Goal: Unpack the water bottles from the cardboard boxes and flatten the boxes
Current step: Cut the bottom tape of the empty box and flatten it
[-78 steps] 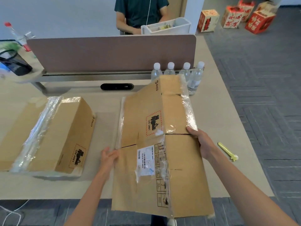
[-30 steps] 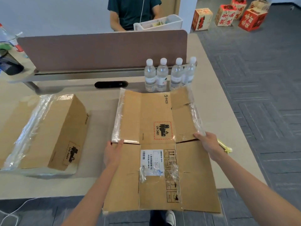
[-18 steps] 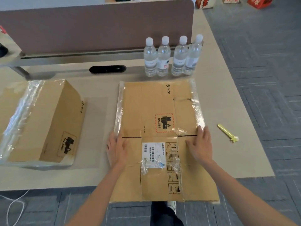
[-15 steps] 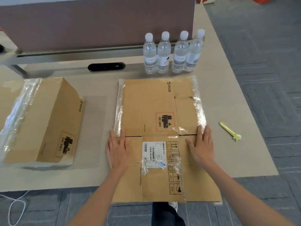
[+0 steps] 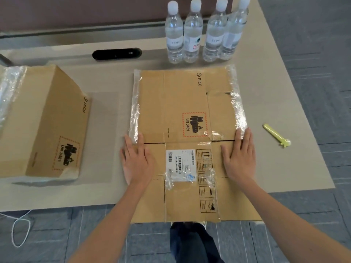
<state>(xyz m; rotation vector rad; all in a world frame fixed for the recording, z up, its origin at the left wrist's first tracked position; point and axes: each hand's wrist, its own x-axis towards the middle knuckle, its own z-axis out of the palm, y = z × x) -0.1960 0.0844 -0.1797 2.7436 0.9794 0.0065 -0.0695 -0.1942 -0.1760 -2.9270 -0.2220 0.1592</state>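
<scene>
While both palms rest on cardboard at the near middle of the desk [image 5: 284, 103], the scan runs from the left edge. Far left: second box [image 5: 43, 120], not yet flattened, one taped face up, sitting well apart from the work. Left hand [image 5: 137, 161]: open, fingers spread, palm down on the left margin of the flattened box [image 5: 186, 130], fingertips just reaching the slit between panels. Flattened box lies flat, long axis running near to far, its near end overhanging the desk edge toward the person. Right hand [image 5: 239, 158]: likewise open and flat, pressing the right margin, gripping nothing. Four water bottles [image 5: 205, 33] stand upright in a row just beyond the far edge of the sheet, already unpacked. Right of everything, a yellow cutter [image 5: 276, 135] lies on bare desk. Judgement: this box reads as done; the remaining one lies to the left, so the left hand is nearer, while the cutter is nearer the right hand.
</scene>
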